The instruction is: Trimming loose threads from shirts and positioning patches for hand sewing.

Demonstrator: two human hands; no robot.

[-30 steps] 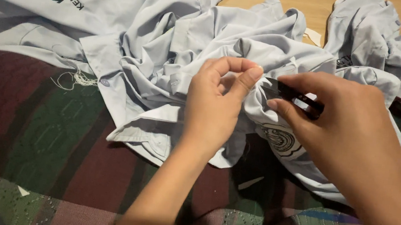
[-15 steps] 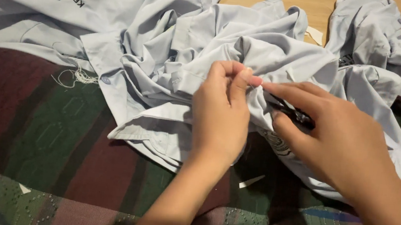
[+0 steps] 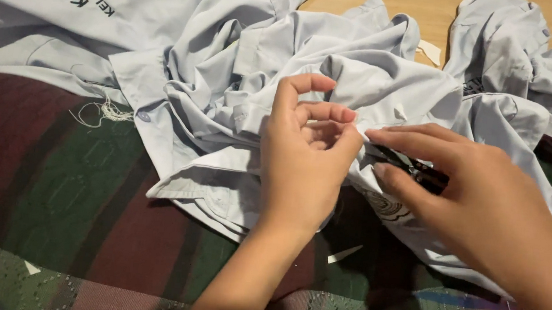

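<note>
L index fingers (image 3: 307, 83) lifted, crumpled grey shirt (image 3: 367, 69)

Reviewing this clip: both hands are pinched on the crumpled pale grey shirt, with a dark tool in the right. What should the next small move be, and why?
Probably ease the small dark tool tip toward the fold pinched by the left hand. The right hand grips the tool right beside that pinch on the pale grey shirt, and loose white threads and scraps lie around, suggesting stitches are being picked out. The tip itself is hidden.

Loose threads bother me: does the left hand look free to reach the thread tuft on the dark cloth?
Probably yes: the left hand only pinches the shirt, and bare cloth lies between it and the thread tuft.
</note>
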